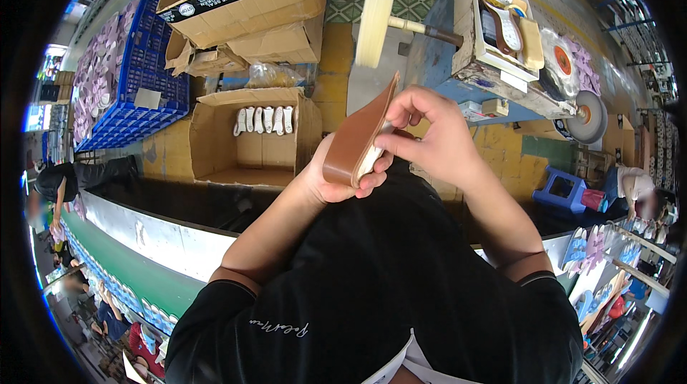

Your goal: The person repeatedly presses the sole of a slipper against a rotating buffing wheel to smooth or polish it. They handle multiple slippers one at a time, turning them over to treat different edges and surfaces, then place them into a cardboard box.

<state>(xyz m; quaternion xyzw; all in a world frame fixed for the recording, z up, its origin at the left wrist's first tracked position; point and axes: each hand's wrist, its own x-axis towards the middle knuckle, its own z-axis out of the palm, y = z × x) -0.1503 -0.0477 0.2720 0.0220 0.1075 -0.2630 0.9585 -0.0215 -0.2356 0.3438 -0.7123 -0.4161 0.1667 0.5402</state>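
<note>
I hold a brown, flat shoe sole (pixel 356 137) on edge in front of me, its pale underside turned toward my right. My left hand (pixel 336 183) cups its lower end from below. My right hand (pixel 429 133) pinches its pale side near the middle with thumb and fingers. Just above the sole's top end a cream cloth buffing wheel (pixel 376 17) sits on a shaft sticking out of a blue machine stand (pixel 436 47).
An open cardboard box (pixel 250 133) holding a row of white soles stands left of my hands. More cartons (pixel 243 5) and a blue crate (pixel 132 76) of pale soles lie beyond. A tray (pixel 504 22) of tools tops the stand. People work at left and right.
</note>
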